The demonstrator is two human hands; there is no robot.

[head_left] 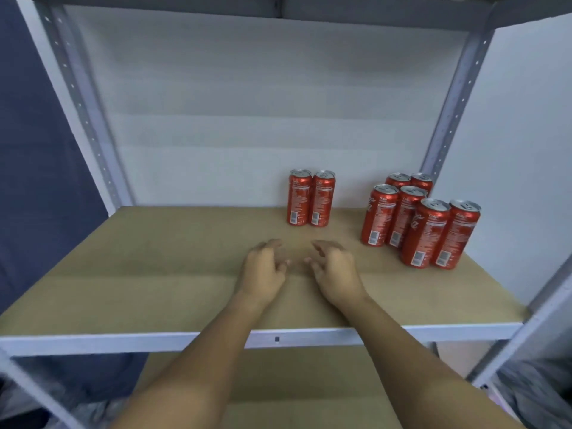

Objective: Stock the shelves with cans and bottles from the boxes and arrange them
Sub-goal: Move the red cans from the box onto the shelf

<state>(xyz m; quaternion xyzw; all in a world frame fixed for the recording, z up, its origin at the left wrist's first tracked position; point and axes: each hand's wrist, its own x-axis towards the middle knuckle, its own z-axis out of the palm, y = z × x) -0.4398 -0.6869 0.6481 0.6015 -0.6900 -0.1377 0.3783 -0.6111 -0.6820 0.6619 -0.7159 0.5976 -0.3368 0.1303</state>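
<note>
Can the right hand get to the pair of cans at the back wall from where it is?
Probably yes. The right hand hovers empty over bare shelf board, and the pair of cans stands just beyond it with nothing between. The six-can cluster sits off to the right, out of the path.

White "Cola" script reads on the tall red aluminium cans (379,215) beside the grey right shelf upright (455,103). Smaller print and barcodes there: illegible.
</note>
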